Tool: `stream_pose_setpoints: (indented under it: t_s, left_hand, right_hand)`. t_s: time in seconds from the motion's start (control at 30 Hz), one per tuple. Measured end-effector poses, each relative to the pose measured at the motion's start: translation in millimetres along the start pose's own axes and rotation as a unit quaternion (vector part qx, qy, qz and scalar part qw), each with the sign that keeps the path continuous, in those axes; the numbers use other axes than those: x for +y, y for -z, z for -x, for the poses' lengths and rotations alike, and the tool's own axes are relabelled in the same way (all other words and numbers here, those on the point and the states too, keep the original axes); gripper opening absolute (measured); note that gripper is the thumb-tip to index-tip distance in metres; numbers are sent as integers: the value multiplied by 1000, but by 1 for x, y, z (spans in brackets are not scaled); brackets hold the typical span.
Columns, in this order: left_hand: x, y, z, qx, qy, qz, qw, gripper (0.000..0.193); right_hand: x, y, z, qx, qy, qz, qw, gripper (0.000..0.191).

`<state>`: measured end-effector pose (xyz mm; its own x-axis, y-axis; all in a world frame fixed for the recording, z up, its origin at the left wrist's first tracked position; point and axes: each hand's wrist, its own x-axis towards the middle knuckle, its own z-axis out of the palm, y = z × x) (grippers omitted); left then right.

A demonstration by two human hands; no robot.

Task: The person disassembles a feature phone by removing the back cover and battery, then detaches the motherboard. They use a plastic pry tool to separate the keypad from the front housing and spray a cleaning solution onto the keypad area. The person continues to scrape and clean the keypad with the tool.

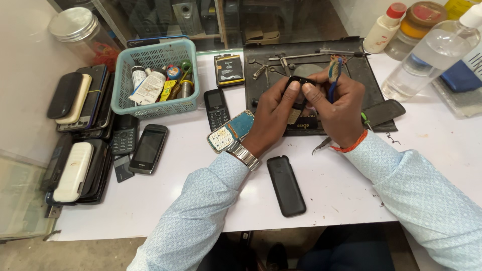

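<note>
Between both hands [311, 108], thumbs pinch black frame [297, 83].

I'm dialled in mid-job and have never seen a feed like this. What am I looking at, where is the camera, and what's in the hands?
There is one picture, taken from a camera on the person's head, looking down at a white table. No machine: two bare hands in pale blue sleeves. The left hand, with a metal watch, and the right hand, with an orange thread at the wrist, together hold a small black phone frame over a dark work mat. The right hand also grips a blue-handled tool. Between the arms lies a black back cover. To the left lie an opened phone, a keypad phone, a battery, a teal basket of supplies and stacks of phones. Bottles stand at the right.
</note>
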<state>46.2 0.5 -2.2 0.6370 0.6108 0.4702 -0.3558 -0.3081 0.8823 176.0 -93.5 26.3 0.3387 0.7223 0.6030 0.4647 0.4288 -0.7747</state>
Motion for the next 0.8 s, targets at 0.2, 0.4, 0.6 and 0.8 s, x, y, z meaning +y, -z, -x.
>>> stream_pose_setpoints:
  t_s: [0.2, 0.4, 0.6, 0.8]
  left_hand:
    - [-4, 2, -4, -22, 46, 125, 991, 35]
    - [-8, 0, -5, 17, 56, 105, 993, 36]
    - [-6, -3, -6, -18, 85, 137, 987, 44]
    - [-4, -3, -6, -35, 136, 179, 974, 66]
  right_hand:
    - [-3, -2, 2, -12, 1, 14, 1000, 11]
    - [-3, -2, 0, -25, 52, 50, 997, 11]
    - [-3, 2, -4, -7, -62, 6, 998, 12]
    - [4, 12, -13, -5, -80, 43, 996, 27]
